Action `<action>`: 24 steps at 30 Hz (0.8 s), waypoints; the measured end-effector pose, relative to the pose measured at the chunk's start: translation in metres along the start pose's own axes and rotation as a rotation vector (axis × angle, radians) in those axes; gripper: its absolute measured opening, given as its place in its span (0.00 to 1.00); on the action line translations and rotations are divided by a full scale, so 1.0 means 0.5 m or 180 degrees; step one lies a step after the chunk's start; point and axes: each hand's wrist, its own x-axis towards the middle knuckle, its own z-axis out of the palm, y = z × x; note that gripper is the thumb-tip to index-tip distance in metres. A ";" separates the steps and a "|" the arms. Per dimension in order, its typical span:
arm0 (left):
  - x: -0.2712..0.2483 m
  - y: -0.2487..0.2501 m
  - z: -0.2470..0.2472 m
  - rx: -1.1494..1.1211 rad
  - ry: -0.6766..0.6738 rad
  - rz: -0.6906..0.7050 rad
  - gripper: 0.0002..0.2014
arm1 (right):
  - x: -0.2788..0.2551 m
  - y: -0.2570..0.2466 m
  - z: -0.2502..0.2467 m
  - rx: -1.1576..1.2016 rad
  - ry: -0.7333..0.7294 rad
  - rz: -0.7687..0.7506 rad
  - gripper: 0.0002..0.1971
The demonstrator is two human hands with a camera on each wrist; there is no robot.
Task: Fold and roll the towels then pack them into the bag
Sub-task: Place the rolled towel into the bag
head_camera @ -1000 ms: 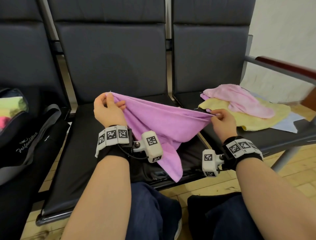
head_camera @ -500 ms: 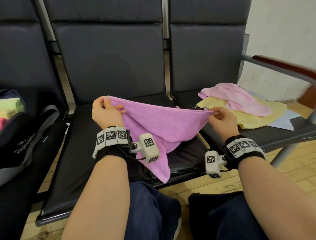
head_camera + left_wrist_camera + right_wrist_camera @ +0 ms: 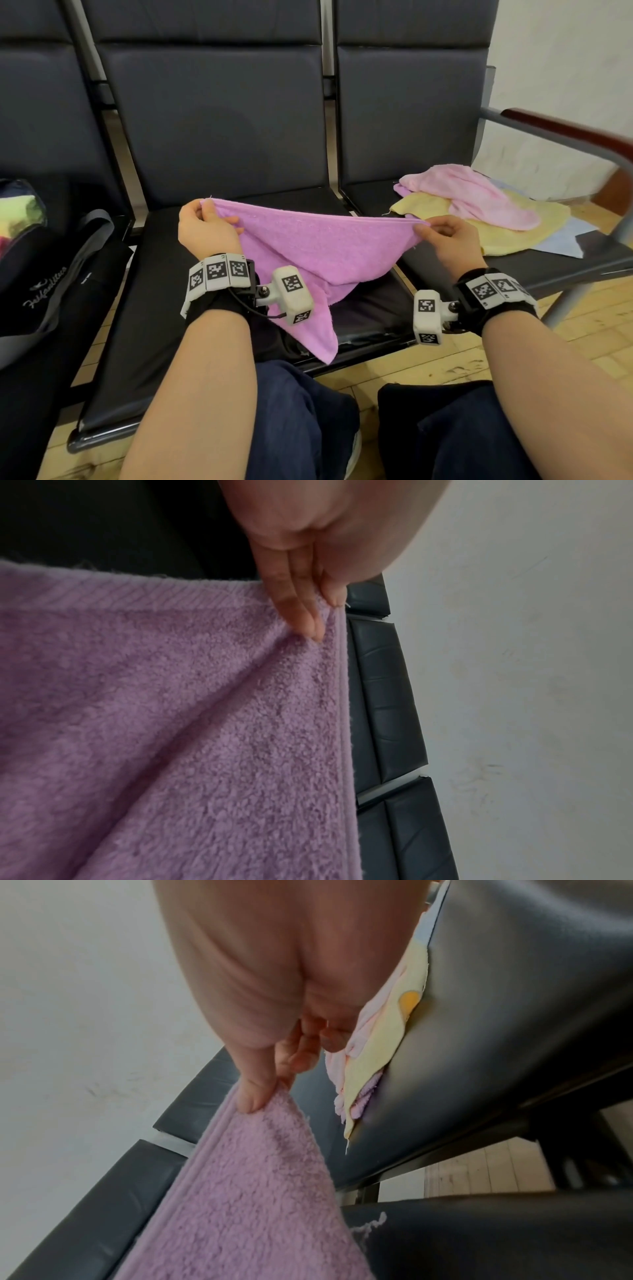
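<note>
A purple towel point(image 3: 308, 246) hangs stretched between my two hands above the middle seat, doubled over, with one corner drooping past the seat's front edge. My left hand point(image 3: 205, 226) pinches its left top corner; in the left wrist view the fingers point(image 3: 301, 607) press into the purple towel point(image 3: 192, 710). My right hand point(image 3: 442, 236) pinches the right top corner, thumb point(image 3: 255, 1088) on the purple towel point(image 3: 246, 1191). A black bag point(image 3: 37, 274) stands open on the left seat with colourful rolled towels inside.
On the right seat lies a pile of a pink towel point(image 3: 469, 195), a yellow towel point(image 3: 493, 229) and a pale blue one point(image 3: 568, 240). A wooden-topped armrest point(image 3: 568, 130) borders that seat. Dark seat backs point(image 3: 219, 113) rise behind. My knees are below.
Both hands have drawn slightly closer to me and lower with the towel; its top edge is pulled straighter and the hanging corner has swung a little.
</note>
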 end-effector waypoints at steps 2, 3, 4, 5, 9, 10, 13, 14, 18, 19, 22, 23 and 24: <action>0.000 0.002 0.000 0.0085 -0.0001 0.0036 0.07 | 0.003 0.001 -0.001 -0.0016 0.0046 0.0033 0.04; -0.001 0.003 0.000 0.0116 0.0004 0.0030 0.08 | 0.003 0.002 -0.001 -0.0047 0.0049 0.0054 0.04; -0.002 0.004 0.001 0.0143 0.0004 0.0015 0.09 | 0.002 0.001 -0.002 -0.0069 0.0050 0.0063 0.04; -0.003 0.005 0.002 0.0163 -0.0005 0.0007 0.09 | 0.002 0.002 -0.003 -0.0098 0.0056 0.0064 0.05; -0.010 0.007 0.005 0.0148 -0.0079 0.0079 0.09 | 0.005 0.002 -0.008 -0.0212 0.0196 0.0003 0.09; -0.012 0.010 0.006 0.0125 -0.0088 0.0128 0.08 | 0.007 -0.001 -0.007 -0.0236 0.0258 -0.0006 0.10; -0.019 0.030 0.013 0.0040 -0.0107 0.0275 0.05 | 0.009 -0.029 -0.003 -0.0246 0.0623 -0.0066 0.07; -0.020 0.043 0.017 -0.0013 -0.0106 0.0313 0.04 | 0.010 -0.046 -0.003 -0.0209 0.0796 -0.0122 0.07; -0.015 0.121 0.033 -0.0233 -0.0168 0.0563 0.05 | 0.026 -0.134 -0.012 0.0085 0.1318 -0.0321 0.10; -0.011 0.149 0.036 -0.0352 -0.0200 0.0650 0.05 | 0.032 -0.163 -0.018 0.0111 0.1384 -0.0390 0.10; -0.003 0.243 0.033 -0.0699 -0.0209 0.0839 0.07 | 0.040 -0.271 -0.045 0.0249 0.1419 -0.0666 0.10; -0.002 0.270 0.031 -0.0806 -0.0209 0.0875 0.07 | 0.042 -0.304 -0.053 0.0292 0.1434 -0.0752 0.09; -0.001 0.301 0.027 -0.0923 -0.0208 0.0919 0.08 | 0.044 -0.338 -0.062 0.0388 0.1461 -0.0855 0.06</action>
